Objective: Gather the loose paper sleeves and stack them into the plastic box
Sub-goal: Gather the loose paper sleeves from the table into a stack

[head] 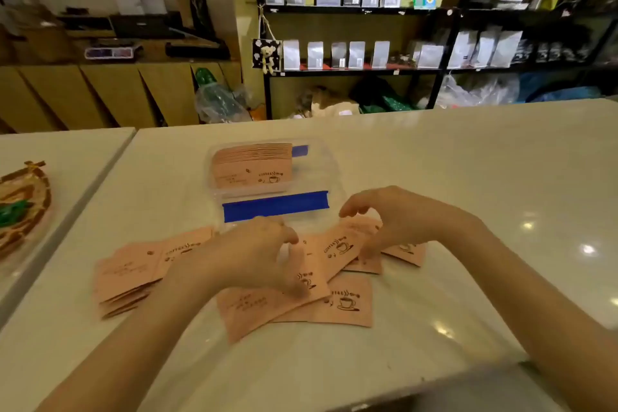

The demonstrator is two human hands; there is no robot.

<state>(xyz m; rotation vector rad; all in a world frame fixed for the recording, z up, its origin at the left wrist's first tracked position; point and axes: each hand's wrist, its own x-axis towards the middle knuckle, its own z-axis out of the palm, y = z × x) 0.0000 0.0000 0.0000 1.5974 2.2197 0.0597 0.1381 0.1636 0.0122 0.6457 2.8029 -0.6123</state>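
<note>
Both hands (321, 241) tilt one paper sleeve (341, 249), long axis running near-left to far-right.

Pink paper sleeves (341, 306) printed with a brown coffee-cup mark, scattered flat and overlapping on the near middle. A fanned pile (127, 273) of the same to the left. Clear plastic box (321, 174) with blue latches just beyond, open-topped, holding a neat stack (252, 165) in its left part, edges stepped toward the far side.
</note>
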